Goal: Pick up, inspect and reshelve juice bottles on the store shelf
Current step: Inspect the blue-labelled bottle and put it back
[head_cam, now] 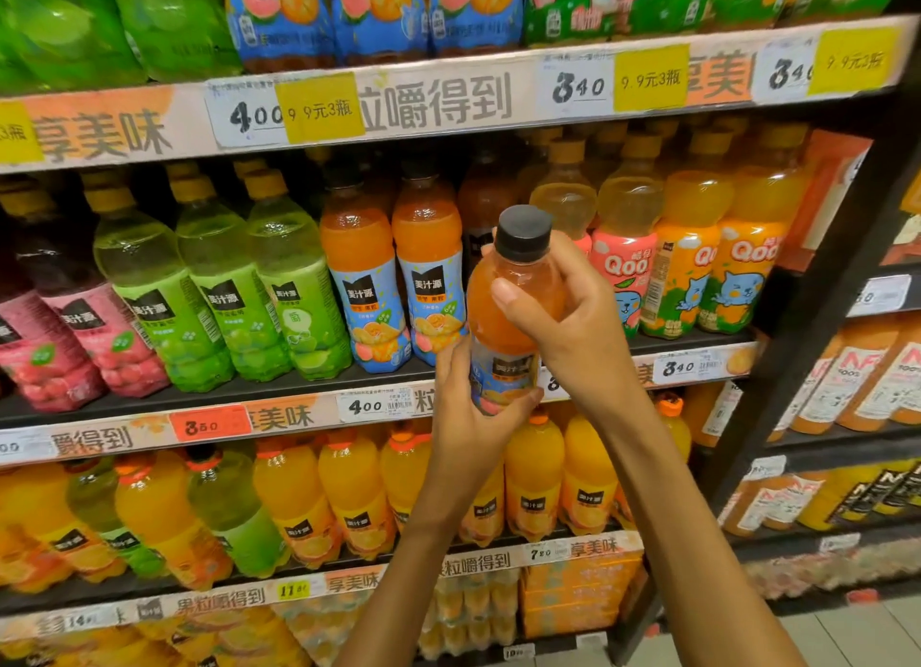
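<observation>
An orange juice bottle (508,317) with a black cap and a blue label is held upright in front of the middle shelf (299,417). My left hand (473,417) grips its lower part, fingers wrapped round the label. My right hand (563,327) grips the upper body just below the cap, thumb across the front. Two matching orange bottles (393,268) stand on the middle shelf just left of it, beside a dark gap in the row behind the held bottle.
Green bottles (239,288) and pink bottles (60,337) fill the shelf's left side, Qoo bottles (697,268) the right. Larger orange bottles (349,497) line the shelf below. A black upright post (817,317) divides off a neighbouring rack with more juice (857,372).
</observation>
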The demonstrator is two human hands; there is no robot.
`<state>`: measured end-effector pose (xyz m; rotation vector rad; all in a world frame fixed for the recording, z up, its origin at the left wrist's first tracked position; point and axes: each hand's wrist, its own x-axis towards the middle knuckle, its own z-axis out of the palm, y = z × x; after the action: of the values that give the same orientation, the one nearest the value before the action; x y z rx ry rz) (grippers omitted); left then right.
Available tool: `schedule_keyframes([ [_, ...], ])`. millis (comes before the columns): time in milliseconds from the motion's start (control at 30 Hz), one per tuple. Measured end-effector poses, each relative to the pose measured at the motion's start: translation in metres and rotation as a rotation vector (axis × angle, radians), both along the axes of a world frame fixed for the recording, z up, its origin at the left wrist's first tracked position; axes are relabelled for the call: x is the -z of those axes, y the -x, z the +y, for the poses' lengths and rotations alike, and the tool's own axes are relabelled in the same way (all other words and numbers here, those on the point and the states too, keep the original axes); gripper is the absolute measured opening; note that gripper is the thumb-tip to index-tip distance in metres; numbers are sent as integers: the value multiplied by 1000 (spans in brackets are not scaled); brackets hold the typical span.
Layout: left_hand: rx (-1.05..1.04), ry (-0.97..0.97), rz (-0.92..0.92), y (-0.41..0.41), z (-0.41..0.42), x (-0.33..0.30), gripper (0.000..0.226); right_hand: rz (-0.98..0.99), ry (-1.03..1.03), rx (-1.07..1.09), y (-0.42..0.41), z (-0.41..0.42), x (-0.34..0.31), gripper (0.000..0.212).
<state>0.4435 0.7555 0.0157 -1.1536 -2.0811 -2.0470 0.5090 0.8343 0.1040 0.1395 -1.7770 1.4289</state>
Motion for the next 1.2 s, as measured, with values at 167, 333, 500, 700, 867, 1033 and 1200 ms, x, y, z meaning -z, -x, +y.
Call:
schedule_keyframes([
  [167, -182, -4, -12, 6, 14, 8, 75, 28, -9, 16, 13, 11, 1, 31],
  [333, -249, -105, 0, 2, 27, 9, 63, 39, -31, 80, 26, 24, 5, 34],
  [500, -317, -112, -20, -1, 35, 13, 62, 39, -10, 105, 36, 33, 8, 37],
  [700, -412, -95, 27, -4, 43, 13, 58, -7, -80, 205, 43, 36, 8, 38],
  [867, -481, -69, 95, -3, 44, 11, 57, 36, -221, 359, 42, 36, 3, 49],
  [1033, -496, -68, 119, -5, 45, 7, 53, -43, -239, 332, 32, 39, 6, 53],
  [1200, -526, -40, 119, -1, 49, 4, 52, -55, -302, 413, 31, 42, 5, 58],
])
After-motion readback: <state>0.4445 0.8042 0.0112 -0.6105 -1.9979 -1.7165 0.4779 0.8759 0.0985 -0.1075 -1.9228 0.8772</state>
